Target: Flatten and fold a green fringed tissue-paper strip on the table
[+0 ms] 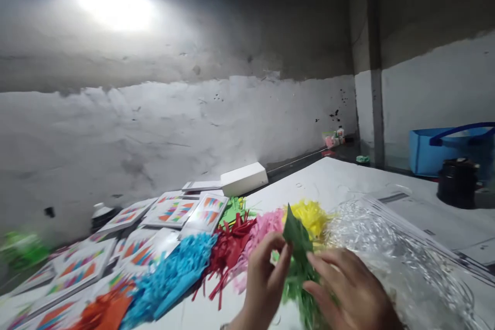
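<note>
A green fringed tissue-paper tassel (297, 245) is upright in front of me, its top coming to a point and its strips hanging down. My left hand (266, 273) pinches the tassel's upper left edge between thumb and fingers. From the other side my right hand (344, 281) reaches to the paper, slightly blurred, with its fingers apart and the tips at the strips. Behind the tassel lie bunches of yellow fringe (309, 214) and pink fringe (266, 229). Farther left are dark red fringe (234, 240), blue fringe (174, 273) and orange fringe (104, 309).
Several printed packs (204, 211) cover the left of the white table (320, 180). A white box (244, 179) stands at the back. Silvery clear plastic (367, 232) and printed sheets (433, 221) lie right. Beyond are a black container (458, 183) and blue basket (421, 152).
</note>
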A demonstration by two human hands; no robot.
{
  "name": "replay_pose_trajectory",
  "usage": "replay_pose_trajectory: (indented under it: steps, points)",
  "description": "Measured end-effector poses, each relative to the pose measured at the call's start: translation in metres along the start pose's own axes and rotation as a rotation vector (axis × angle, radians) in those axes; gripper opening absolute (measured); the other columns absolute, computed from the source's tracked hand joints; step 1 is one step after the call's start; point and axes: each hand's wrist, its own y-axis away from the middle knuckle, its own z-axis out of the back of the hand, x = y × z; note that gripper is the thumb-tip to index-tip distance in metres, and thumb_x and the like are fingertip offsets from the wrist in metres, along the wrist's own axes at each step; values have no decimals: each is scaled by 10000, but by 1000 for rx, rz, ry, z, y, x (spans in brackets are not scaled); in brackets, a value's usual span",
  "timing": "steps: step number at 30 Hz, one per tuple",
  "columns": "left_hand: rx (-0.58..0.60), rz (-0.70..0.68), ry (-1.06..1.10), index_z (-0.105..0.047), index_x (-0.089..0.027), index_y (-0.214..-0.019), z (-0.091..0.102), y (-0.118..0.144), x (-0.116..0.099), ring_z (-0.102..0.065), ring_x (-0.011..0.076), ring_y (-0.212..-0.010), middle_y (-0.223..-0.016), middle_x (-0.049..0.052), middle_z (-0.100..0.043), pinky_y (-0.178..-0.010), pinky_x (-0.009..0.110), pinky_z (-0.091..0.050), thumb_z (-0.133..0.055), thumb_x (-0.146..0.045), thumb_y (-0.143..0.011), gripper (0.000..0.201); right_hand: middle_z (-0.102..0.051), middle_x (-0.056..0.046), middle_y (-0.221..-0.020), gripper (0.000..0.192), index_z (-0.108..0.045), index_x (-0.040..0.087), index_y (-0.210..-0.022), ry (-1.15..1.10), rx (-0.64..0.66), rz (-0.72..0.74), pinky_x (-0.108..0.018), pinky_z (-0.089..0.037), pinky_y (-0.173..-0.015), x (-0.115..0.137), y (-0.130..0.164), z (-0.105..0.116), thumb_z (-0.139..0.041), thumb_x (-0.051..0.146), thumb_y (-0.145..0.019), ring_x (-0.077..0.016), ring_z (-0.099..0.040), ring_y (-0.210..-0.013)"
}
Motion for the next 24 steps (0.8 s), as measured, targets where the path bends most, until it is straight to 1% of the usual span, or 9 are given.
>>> replay_pose_trajectory:
  steps: [2, 4, 7, 9, 11, 13, 16, 21, 24]
  points:
    - [-7, 58, 0, -624, -214, -694, 17, 38, -5, -520, 167, -645, -660, -8, -579, -620, 258, -451, -648, -461, -844, 290, -735, -66, -895, 235, -676, 242, -1108, -103, 59, 88, -401, -615, -736, 27, -21, -25, -545, 266, -915, -257, -704, -821]
    - [-15, 132, 17, -649, -206, -746, 35, 68, -2, -561, 190, -702, -717, 15, -632, -689, 281, -482, -575, -481, -891, 320, -708, -45, -822, 225, -687, 238, -1024, -212, 172, 85, -360, -589, -670, 44, -18, -45, -488, 192, -930, -226, -675, -753]
    - [-41, 234, 9, -681, -198, -771, 56, 103, 12, -586, 216, -737, -741, 32, -666, -713, 303, -481, -553, -508, -895, 358, -706, -39, -854, 250, -686, 277, -1013, -357, 326, -37, -385, -558, -715, 57, 16, -67, -479, 174, -916, -234, -658, -791]
    - [-72, 288, -2, -681, -200, -749, 65, 123, 25, -570, 214, -715, -710, 25, -648, -688, 304, -460, -569, -514, -881, 359, -715, -51, -879, 241, -696, 281, -970, -422, 374, -139, -424, -538, -730, 63, 40, -79, -482, 199, -895, -263, -651, -813]
    - [-88, 337, 23, -667, -197, -733, 69, 139, 36, -552, 208, -706, -696, 22, -623, -678, 306, -438, -577, -522, -873, 364, -711, -54, -841, 234, -702, 273, -867, -466, 410, -244, -442, -509, -718, 69, 58, -88, -477, 211, -870, -281, -639, -800]
    - [-69, 390, 78, -650, -193, -747, 71, 151, 45, -541, 202, -700, -699, 17, -601, -663, 307, -428, -602, -537, -851, 363, -681, -42, -755, 194, -674, 252, -735, -515, 449, -360, -420, -482, -687, 74, 66, -95, -511, 238, -838, -273, -629, -756]
    - [-56, 454, 135, -619, -192, -776, 73, 157, 51, -523, 185, -677, -689, -2, -563, -636, 299, -417, -638, -548, -824, 360, -621, 0, -650, 157, -601, 231, -606, -620, 524, -544, -356, -450, -626, 76, 67, -101, -612, 273, -757, -227, -609, -660]
    - [-29, 509, 167, -604, -172, -695, 73, 157, 55, -495, 160, -615, -625, -13, -537, -599, 292, -381, -664, -522, -819, 376, -623, 26, -585, 205, -616, 214, -598, -868, 660, -750, -301, -436, -584, 67, 66, -103, -705, 372, -693, -188, -586, -615]
    - [-31, 529, 217, -603, -180, -734, 68, 159, 60, -500, 153, -608, -646, -17, -540, -596, 288, -388, -666, -524, -817, 360, -600, 38, -589, 267, -622, 212, -645, -965, 656, -818, -291, -432, -576, 66, 68, -103, -702, 459, -706, -169, -563, -599]
